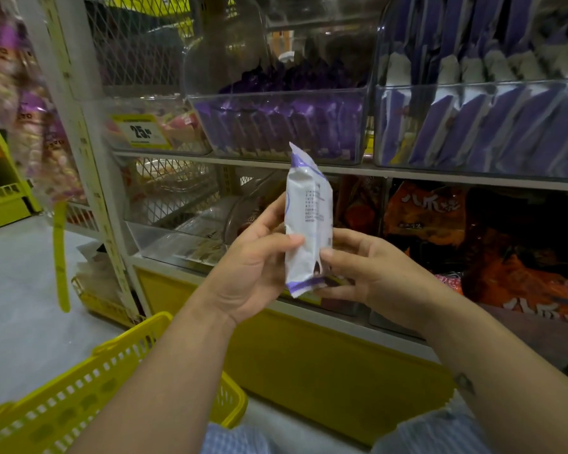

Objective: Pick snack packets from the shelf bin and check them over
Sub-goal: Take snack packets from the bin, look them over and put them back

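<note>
The packet (305,224) is held upright before the shelf (440,175) edge, below the bin (276,95). The left grip (259,257) and right grip (368,273) pinch its lower half. It looks light, crinkly, slick and crushable, so hold it by the side seams.

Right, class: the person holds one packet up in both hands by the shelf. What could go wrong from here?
The packet is gripped only around its lower half by the left hand and right hand, so it might slip. If it falls, it would likely miss the basket, which sits off to the left.
</note>
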### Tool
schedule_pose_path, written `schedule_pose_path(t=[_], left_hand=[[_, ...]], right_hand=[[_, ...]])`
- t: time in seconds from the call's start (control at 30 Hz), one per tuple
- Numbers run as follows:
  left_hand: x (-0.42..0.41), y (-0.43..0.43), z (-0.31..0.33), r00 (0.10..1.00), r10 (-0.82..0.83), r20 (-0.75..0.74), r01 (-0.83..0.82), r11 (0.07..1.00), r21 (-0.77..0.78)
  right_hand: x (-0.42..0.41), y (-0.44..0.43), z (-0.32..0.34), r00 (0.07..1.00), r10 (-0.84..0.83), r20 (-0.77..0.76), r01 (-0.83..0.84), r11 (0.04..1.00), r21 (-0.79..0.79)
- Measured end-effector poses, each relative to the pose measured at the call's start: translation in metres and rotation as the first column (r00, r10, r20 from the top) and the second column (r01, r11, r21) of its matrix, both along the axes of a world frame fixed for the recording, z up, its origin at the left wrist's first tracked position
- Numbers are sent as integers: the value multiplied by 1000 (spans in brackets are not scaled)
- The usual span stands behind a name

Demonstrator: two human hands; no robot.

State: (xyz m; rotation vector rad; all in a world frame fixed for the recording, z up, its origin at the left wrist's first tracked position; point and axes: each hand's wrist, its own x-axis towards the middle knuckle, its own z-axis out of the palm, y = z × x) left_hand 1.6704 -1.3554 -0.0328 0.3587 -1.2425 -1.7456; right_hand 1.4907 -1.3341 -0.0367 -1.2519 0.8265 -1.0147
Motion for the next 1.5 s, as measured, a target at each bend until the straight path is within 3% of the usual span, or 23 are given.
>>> schedule_pose_path(t=[0.1,0.23,0.37,0.47,0.6,0.67,0.77,1.0,1.1,1.3,1.4,1.47,1.5], left_hand=[[3,-1,-1,1000,-9,13,9,1000,7],[9,0,1,995,16,101,-8,996,-85],[16,-4,7,972,212,104,-192,965,-180],[24,-5,9,870,450,201,-355,855,-378],[27,-4,7,741,586,327,-336,746,-575],[26,-5,6,738,583,339,-310,739,-598],[30,-7,6,762,563,319,-328,761,-559],[46,-13,5,850,490,196,-399,840,-368],[49,-15,5,901,421,101,-379,880,-287],[46,-17,3,919,392,44,-373,899,-229],[36,-16,1,861,500,96,-469,852,-232],[27,-13,0,727,657,199,-574,740,-350],[22,-10,0,617,752,231,-614,644,-457]], right_hand=[[-6,-3,0,996,-78,-48,77,997,-9],[-7,-3,-2,930,-225,-291,190,971,-142],[-10,-2,2,846,-315,-430,200,935,-293],[-10,2,7,791,-402,-460,207,885,-417],[-5,9,12,667,-565,-485,179,754,-632],[0,11,13,608,-618,-498,125,694,-710],[0,12,13,674,-604,-424,143,671,-728],[-18,8,16,902,-411,-137,285,802,-525],[-19,8,17,919,-393,-43,310,783,-540],[-17,10,16,929,-365,-60,280,799,-532],[-15,9,15,935,-353,-18,302,824,-479],[-14,7,14,927,-375,21,345,828,-442],[-13,7,14,918,-395,26,366,822,-435]])
